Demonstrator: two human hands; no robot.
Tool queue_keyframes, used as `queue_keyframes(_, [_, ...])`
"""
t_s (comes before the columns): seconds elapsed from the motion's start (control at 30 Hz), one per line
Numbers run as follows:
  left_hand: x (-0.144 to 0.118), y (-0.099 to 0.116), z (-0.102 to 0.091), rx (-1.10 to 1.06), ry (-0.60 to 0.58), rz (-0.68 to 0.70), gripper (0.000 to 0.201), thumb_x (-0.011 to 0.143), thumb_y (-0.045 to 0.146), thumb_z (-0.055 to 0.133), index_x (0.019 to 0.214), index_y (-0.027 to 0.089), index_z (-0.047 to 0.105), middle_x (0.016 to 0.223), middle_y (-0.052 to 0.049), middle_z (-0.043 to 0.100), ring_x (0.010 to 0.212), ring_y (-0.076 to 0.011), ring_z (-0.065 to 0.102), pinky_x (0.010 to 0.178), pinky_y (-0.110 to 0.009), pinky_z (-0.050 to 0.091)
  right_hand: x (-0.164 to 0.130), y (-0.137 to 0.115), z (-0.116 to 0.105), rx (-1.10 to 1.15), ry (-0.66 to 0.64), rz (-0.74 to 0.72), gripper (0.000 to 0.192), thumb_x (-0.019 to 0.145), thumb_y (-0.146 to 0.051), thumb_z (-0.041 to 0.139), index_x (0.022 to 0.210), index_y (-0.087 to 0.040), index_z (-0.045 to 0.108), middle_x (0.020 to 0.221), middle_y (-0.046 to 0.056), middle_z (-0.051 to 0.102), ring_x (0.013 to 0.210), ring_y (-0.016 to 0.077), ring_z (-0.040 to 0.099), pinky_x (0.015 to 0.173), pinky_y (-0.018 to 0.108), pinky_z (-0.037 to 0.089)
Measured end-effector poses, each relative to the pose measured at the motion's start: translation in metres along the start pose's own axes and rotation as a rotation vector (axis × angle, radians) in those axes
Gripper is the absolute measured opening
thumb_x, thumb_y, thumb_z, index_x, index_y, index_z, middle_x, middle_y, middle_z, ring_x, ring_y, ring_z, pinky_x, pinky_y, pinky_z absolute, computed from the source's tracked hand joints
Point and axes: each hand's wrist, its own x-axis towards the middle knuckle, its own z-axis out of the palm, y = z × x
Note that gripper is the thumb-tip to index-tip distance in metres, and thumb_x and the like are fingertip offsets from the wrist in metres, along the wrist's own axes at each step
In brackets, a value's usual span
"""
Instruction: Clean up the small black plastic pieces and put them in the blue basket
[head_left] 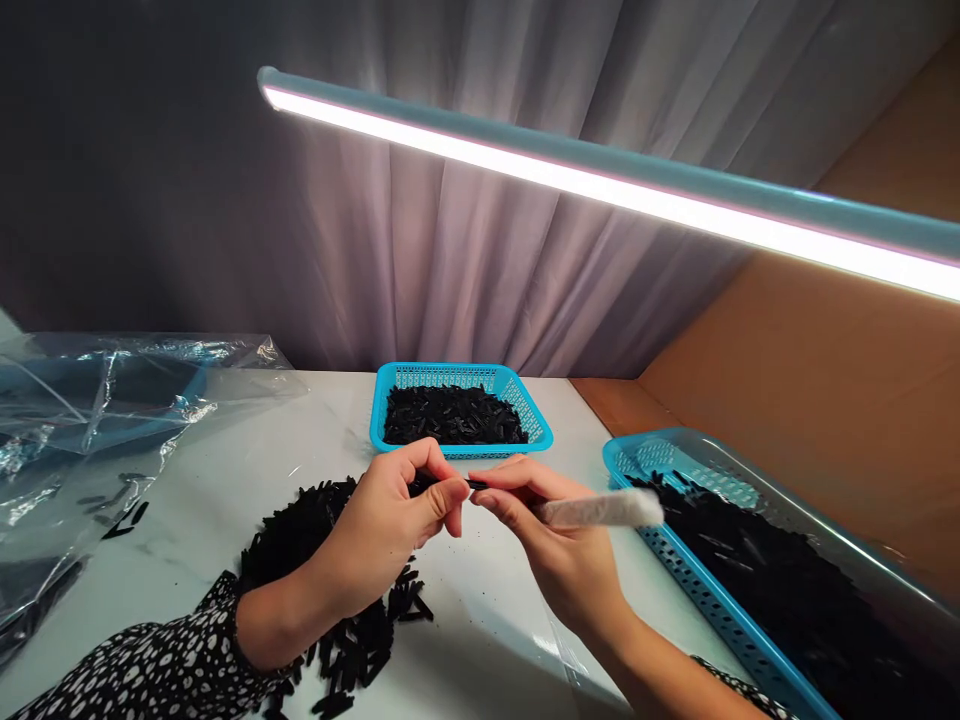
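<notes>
Both hands meet above the white table. My left hand (409, 500) is closed, pinching a small black piece (427, 482) between thumb and fingers. Close against it, my right hand (547, 530) is closed too, holding a slim tool with a whitish wrapped handle (604, 508) that sticks out to the right. A thin dark tip (476, 485) shows between the fingertips; I cannot tell whether it belongs to the tool or to the piece. Beneath and beside my left forearm lies a heap of similar black pieces (289, 530), partly hidden by the arm.
A blue basket (379, 405) of black pieces stands at the back. A larger blue basket (675, 575), filled likewise, is on the right, with clear plastic along it. Clear plastic sheeting (105, 430) lies left. A lit tube lamp (600, 190) crosses above, before a grey curtain (450, 260).
</notes>
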Motion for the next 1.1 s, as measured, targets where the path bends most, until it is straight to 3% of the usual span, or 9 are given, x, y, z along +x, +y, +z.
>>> queue_keyframes(0.1, [0.000, 0.002, 0.001, -0.043, -0.026, -0.013, 0.035, 0.082, 0.044, 0.071, 0.070, 0.018, 0.051, 0.057, 0.004, 0.060, 0.044, -0.0044, 0.029, 0.046, -0.023, 0.018, 0.000, 0.001, 0.000, 0.189, -0.005, 0.155, 0.013, 0.082, -0.034, 0.075, 0.079, -0.021, 0.074, 0.069, 0.001, 0.068, 0.059, 0.0133, 0.053, 0.054, 0.027, 0.043])
queue_keyframes(0.27, [-0.002, 0.006, 0.003, -0.080, -0.047, -0.024, 0.035, 0.084, 0.042, 0.070, 0.070, 0.017, 0.050, 0.056, 0.004, 0.061, 0.043, -0.0033, 0.029, 0.046, -0.023, 0.017, -0.002, 0.000, 0.000, 0.305, -0.007, 0.300, 0.020, 0.078, -0.039, 0.079, 0.088, -0.023, 0.073, 0.066, -0.003, 0.061, 0.051, 0.0086, 0.035, 0.047, 0.024, 0.029])
queue_keyframes(0.5, [-0.002, 0.006, 0.004, -0.106, -0.071, -0.038, 0.035, 0.086, 0.041, 0.069, 0.070, 0.017, 0.049, 0.056, 0.004, 0.061, 0.042, -0.0029, 0.028, 0.046, -0.024, 0.016, -0.004, -0.002, -0.001, 0.306, -0.010, 0.351, 0.024, 0.076, -0.042, 0.079, 0.083, -0.021, 0.072, 0.065, -0.002, 0.060, 0.051, 0.0093, 0.031, 0.047, 0.025, 0.023])
queue_keyframes(0.77, [-0.004, 0.009, 0.005, -0.138, -0.078, -0.087, 0.035, 0.081, 0.045, 0.072, 0.073, 0.017, 0.052, 0.056, 0.005, 0.057, 0.043, -0.0035, 0.027, 0.046, -0.024, 0.013, -0.002, -0.006, 0.002, 0.480, -0.026, 0.474, 0.027, 0.067, -0.040, 0.084, 0.072, -0.020, 0.067, 0.055, -0.006, 0.045, 0.048, 0.0077, 0.022, 0.046, 0.026, 0.015])
queue_keyframes(0.87, [-0.003, 0.008, 0.006, -0.154, -0.089, -0.112, 0.038, 0.079, 0.048, 0.073, 0.073, 0.017, 0.052, 0.055, 0.005, 0.055, 0.043, -0.0038, 0.027, 0.046, -0.024, 0.013, -0.001, -0.009, 0.004, 0.527, -0.045, 0.511, 0.031, 0.066, -0.041, 0.083, 0.071, -0.020, 0.062, 0.057, -0.006, 0.048, 0.047, 0.0069, 0.020, 0.045, 0.025, 0.015])
queue_keyframes(0.97, [-0.002, 0.007, 0.006, -0.136, -0.075, -0.155, 0.036, 0.084, 0.049, 0.068, 0.076, 0.017, 0.054, 0.059, 0.005, 0.055, 0.045, -0.0038, 0.026, 0.048, -0.025, 0.013, 0.005, -0.016, -0.006, 0.362, -0.075, 0.466, 0.028, 0.073, -0.044, 0.076, 0.075, -0.020, 0.061, 0.060, -0.005, 0.049, 0.045, 0.0066, 0.021, 0.044, 0.025, 0.017])
queue_keyframes(1.07, [0.000, 0.010, 0.004, -0.161, -0.085, -0.259, 0.024, 0.089, 0.039, 0.059, 0.089, 0.015, 0.060, 0.066, 0.002, 0.057, 0.048, -0.0049, 0.030, 0.050, -0.026, 0.013, 0.013, -0.023, -0.039, -0.220, -0.089, 0.276, 0.023, 0.080, -0.042, 0.067, 0.074, -0.021, 0.061, 0.060, -0.002, 0.051, 0.050, 0.0116, 0.038, 0.046, 0.025, 0.027])
queue_keyframes(1.1, [0.001, 0.011, 0.003, -0.187, -0.096, -0.295, 0.019, 0.088, 0.033, 0.058, 0.094, 0.015, 0.061, 0.068, 0.001, 0.057, 0.050, -0.0055, 0.031, 0.051, -0.027, 0.013, 0.015, -0.023, -0.055, -0.459, -0.041, 0.224, 0.019, 0.082, -0.038, 0.063, 0.072, -0.022, 0.060, 0.059, -0.001, 0.053, 0.052, 0.0140, 0.043, 0.048, 0.026, 0.030])
